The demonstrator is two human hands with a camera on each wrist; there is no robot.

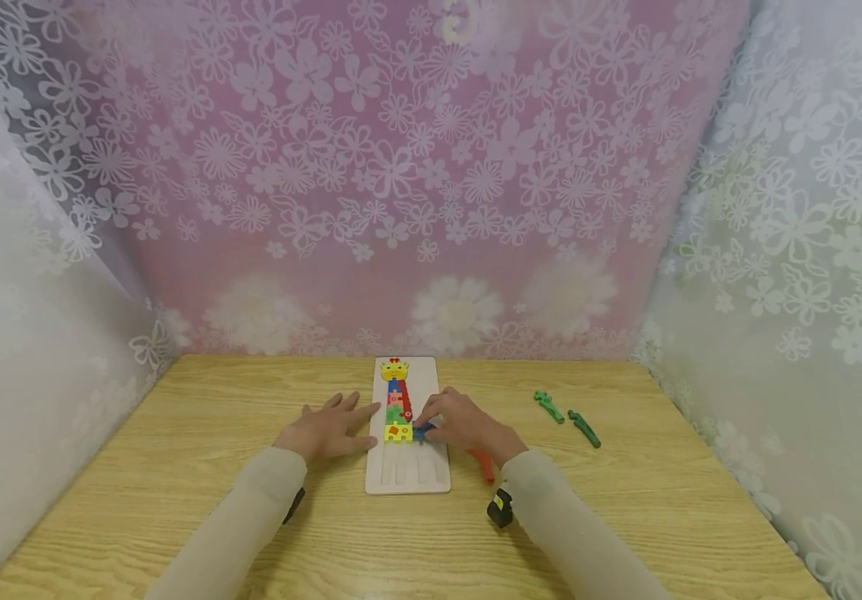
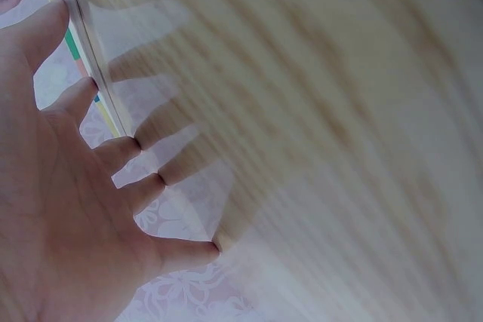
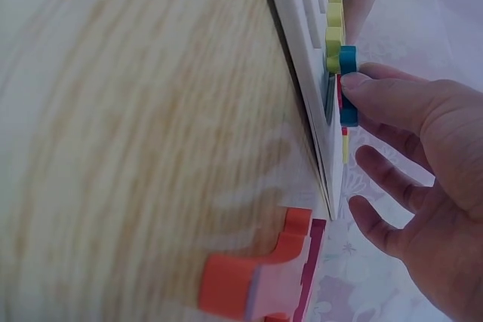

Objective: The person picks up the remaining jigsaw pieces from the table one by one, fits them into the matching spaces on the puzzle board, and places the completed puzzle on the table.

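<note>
1. Both hands are at work in the lower middle of the frame. Left hand (image 1: 332, 429) is spread wide with no object in its grasp; its thumb and forefinger reach the left edge of the white board (image 1: 425, 377), and they seem to steady it.
2. Right hand (image 1: 468, 423) pinches the blue piece (image 3: 348, 96) between thumb and finger, with the other fingers loosely bent.
3. This blue piece is over the board, just beside the yellow piece (image 1: 398, 433). From the right wrist view, it seems to stand higher than the yellow one, so I judge that it is not yet seated.
4. Above, on the board, are the giraffe head (image 1: 394, 372) and the coloured neck pieces (image 1: 394, 398); below, the slots (image 1: 428, 469) are bare.
5. On the tabletop (image 1: 626, 517), the orange-red piece (image 1: 485, 467) lies near the right wrist, and two green pieces (image 1: 548, 407) lie farther to the right.
6. Step in hand, I think, is fitting the blue piece. Next move calls for lining up its edge with the yellow piece, then pressing it flat.
</note>
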